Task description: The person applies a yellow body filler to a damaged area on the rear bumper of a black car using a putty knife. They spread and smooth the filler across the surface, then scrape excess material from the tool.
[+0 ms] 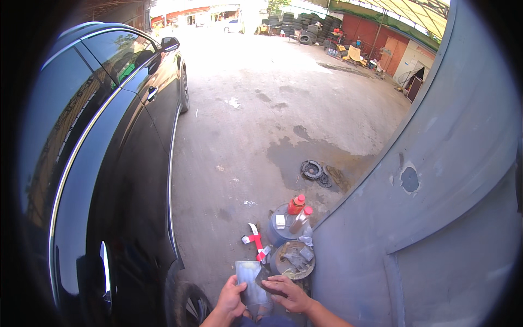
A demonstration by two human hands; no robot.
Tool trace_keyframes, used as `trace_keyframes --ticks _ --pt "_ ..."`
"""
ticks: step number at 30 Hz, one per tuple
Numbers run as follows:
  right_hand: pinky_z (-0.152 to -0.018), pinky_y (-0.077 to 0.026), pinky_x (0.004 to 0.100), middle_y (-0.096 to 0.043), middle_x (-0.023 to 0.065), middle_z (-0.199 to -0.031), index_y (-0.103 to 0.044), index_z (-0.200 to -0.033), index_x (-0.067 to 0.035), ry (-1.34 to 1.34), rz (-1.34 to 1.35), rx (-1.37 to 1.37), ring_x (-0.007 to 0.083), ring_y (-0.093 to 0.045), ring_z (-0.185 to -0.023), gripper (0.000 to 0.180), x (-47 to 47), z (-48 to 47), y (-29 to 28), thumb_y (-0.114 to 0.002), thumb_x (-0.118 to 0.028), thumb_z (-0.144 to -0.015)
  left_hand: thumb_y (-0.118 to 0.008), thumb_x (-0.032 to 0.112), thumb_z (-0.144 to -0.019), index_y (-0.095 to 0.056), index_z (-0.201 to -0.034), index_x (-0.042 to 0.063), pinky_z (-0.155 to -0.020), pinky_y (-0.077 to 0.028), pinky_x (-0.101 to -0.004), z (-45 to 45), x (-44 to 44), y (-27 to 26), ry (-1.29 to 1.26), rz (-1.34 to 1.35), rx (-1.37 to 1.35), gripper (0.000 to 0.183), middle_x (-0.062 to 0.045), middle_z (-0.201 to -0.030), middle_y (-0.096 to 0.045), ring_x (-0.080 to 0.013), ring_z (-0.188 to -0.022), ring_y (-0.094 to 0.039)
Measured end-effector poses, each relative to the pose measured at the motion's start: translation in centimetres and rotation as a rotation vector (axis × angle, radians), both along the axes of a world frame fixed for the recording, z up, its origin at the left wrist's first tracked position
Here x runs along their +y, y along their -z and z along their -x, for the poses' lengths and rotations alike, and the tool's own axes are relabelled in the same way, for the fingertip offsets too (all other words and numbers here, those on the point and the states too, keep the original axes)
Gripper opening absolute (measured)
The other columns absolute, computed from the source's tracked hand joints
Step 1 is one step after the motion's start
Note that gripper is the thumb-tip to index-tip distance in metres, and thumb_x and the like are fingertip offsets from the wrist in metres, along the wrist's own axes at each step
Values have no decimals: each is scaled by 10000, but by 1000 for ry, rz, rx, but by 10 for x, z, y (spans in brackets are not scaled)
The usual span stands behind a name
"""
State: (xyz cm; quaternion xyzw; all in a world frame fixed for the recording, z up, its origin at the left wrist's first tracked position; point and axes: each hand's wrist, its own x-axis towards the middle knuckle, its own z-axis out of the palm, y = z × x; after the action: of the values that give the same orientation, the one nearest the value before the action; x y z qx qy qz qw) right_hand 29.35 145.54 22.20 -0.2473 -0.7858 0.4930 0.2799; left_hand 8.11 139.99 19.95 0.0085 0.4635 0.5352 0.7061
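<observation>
My left hand (231, 297) grips the left edge of a thin, flat rectangular plate (248, 282) with whitish streaks on its face. In my right hand (291, 293) is a dark flat piece (262, 278), possibly a spreader or sanding pad, which overlaps the plate's right side; whether the two touch is hard to tell. Just beyond my hands stands a drum (282, 265), its dirty lid bearing a grey glove (297, 261) and a small box (306, 253). A blue drum (274, 237) behind it carries a red bottle (295, 206), a clear bottle (300, 222) and a white box (280, 221).
A black car (130, 196) runs along my left. On the right rises a large grey panel (457, 163) with a patched spot (410, 180). Red-and-white strips (256, 241) and a round clutch-like part (311, 169) lie on the concrete floor (229, 143). Stacked tyres (316, 26) stand far off.
</observation>
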Motion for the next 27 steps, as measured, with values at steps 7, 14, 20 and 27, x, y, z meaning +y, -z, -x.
trace_keyframes --ticks 7,14,20,27 --pt "-1079 -369 399 -555 57 -1382 -541 -1353 -73 -41 -56 -7 285 -463 -1285 547 14 20 -19 -652 19 -825 -472 -13 -936 -466 -1207 55 -913 -530 -500 16 -6 -15 -95 -113 -48 280 -151 -1135 -600 -269 -1021 -619" --pt "-1065 -377 387 -543 108 -1347 -533 -1359 -63 -72 -211 -136 287 -479 -1252 516 29 25 -8 -640 -35 -855 -473 -27 -924 -484 -1176 66 -890 -550 -490 35 -4 -51 -162 -289 14 269 -136 -1120 -611 -264 -1021 -628" --pt "-1015 -475 470 -500 153 -1385 -402 -1407 -45 333 600 500 292 -563 -1193 522 36 27 -20 -581 -39 -917 -480 -26 -924 -464 -1187 63 -911 -537 -484 62 3 -72 -253 -354 35 277 -129 -1115 -608 -249 -1031 -619" --pt "-1013 -491 420 -553 155 -1325 -429 -1402 -56 -69 989 706 250 -584 -1189 549 20 31 -42 -623 -13 -890 -499 -8 -923 -470 -1176 74 -929 -527 -494 61 7 -77 -203 -341 -114 268 -136 -1123 -611 -270 -1040 -620"
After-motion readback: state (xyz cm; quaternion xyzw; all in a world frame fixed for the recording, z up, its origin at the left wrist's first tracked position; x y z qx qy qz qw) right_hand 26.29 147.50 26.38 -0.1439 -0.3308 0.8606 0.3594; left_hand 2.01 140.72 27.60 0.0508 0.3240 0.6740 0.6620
